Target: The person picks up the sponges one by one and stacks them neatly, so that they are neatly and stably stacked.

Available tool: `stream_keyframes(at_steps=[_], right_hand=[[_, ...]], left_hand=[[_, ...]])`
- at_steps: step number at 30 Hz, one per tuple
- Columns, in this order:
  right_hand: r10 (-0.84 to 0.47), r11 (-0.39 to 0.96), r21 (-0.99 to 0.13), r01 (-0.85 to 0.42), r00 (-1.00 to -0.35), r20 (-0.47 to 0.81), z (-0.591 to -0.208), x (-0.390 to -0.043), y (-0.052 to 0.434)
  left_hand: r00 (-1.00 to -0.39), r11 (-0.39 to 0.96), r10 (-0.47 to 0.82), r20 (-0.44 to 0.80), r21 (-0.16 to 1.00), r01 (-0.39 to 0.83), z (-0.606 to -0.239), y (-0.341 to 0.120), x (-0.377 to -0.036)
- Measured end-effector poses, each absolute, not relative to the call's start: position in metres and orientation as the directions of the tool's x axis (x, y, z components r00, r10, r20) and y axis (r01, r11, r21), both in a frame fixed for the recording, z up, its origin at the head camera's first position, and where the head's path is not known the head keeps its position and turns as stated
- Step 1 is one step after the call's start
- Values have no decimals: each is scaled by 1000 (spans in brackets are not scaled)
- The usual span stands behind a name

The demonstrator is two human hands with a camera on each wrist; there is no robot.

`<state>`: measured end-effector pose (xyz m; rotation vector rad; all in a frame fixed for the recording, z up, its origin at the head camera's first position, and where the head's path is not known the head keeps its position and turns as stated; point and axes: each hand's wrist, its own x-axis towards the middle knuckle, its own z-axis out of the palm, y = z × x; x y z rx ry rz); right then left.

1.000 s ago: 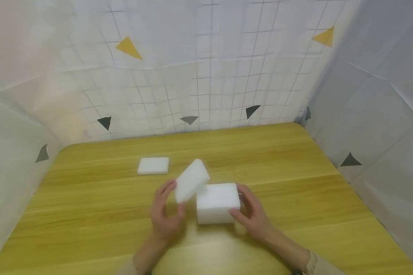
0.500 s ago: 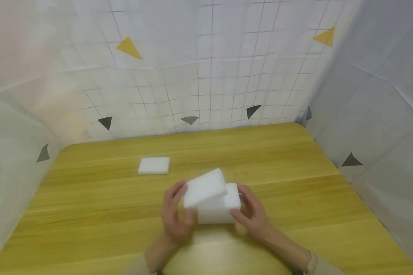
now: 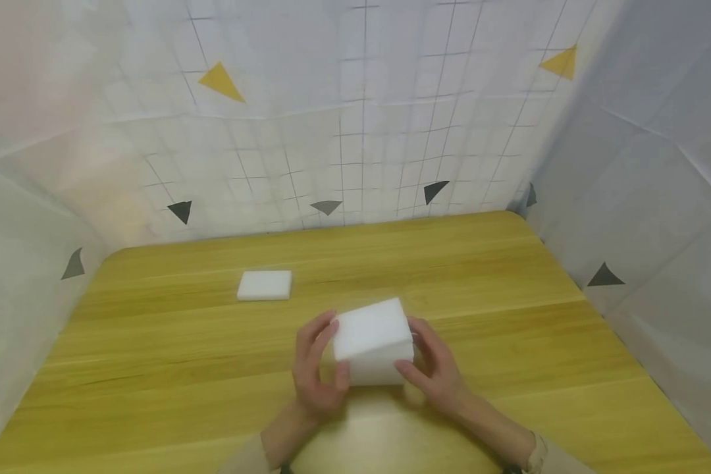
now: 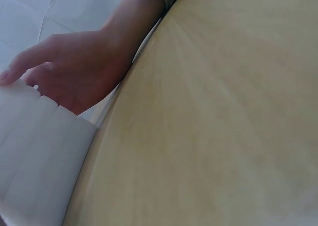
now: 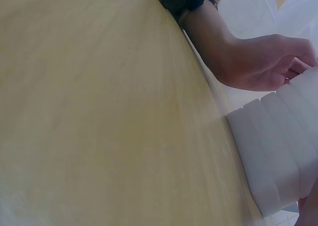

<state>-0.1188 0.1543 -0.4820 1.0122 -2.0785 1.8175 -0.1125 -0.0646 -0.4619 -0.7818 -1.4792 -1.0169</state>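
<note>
A white sponge (image 3: 370, 327) lies slightly turned and tilted over a stack of white sponges (image 3: 379, 374). My left hand (image 3: 320, 368) pinches it by its left end, thumb at the front and fingers behind. My right hand (image 3: 441, 372) holds the right end of the stack, thumb on the near face and fingers at the far side. In the left wrist view the layers of the stack (image 4: 44, 156) show at the left edge. The stack (image 5: 273, 151) also appears in the right wrist view, with the hand opposite (image 5: 258, 64) at its top.
A single white sponge (image 3: 264, 286) lies flat on the wooden table (image 3: 154, 368), farther back and to the left. White sheeting (image 3: 308, 151) with grid lines and coloured triangles stands behind the table, with plain sheeting at both sides.
My left hand has moved right, bringing its sponge from beside the stack to over it and turning it nearer to level. My right hand has stayed at the stack's right end.
</note>
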Motion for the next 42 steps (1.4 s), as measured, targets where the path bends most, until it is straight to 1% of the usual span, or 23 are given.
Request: stream_keyframes(at_steps=[4, 8, 15, 19, 25, 31, 34, 39, 41, 42], right_hand=[[-358, 19, -800, -600, -751, 555, -482, -118, 155], [-357, 24, -802, -597, -755, 551, -482, -118, 155], [-355, 15, -798, -603, -749, 559, -482, -118, 155], [-354, 19, -799, -601, -751, 557, -482, -118, 155], [-356, 17, -795, -606, -747, 562, -482, -119, 154], [-337, 30, -780, -625, -741, 581, -480, -119, 153], [-305, -5, -744, -668, -708, 637, -479, -120, 151], [-198, -114, -617, -779, -591, 782, -478, -126, 138], [-158, -127, -576, -807, -557, 815, -479, -129, 133], [-142, -126, -568, -814, -552, 822, -479, -129, 130]], left_hand=[[-159, 393, -56, 986, 168, 904, -460, -64, -112], [-183, 376, -42, 982, 186, 908, -460, -64, -111], [-289, 324, -27, 957, 282, 903, -470, -66, -114], [-327, 291, -16, 945, 317, 903, -475, -67, -115], [-345, 293, -11, 939, 333, 896, -477, -68, -115], [-332, 298, -8, 943, 320, 900, -477, -68, -116], [-325, 299, -8, 946, 312, 902, -477, -67, -116], [-320, 299, -18, 947, 310, 903, -477, -67, -117], [-321, 299, -20, 947, 312, 902, -478, -67, -117], [-323, 297, -22, 946, 315, 901, -478, -67, -117]])
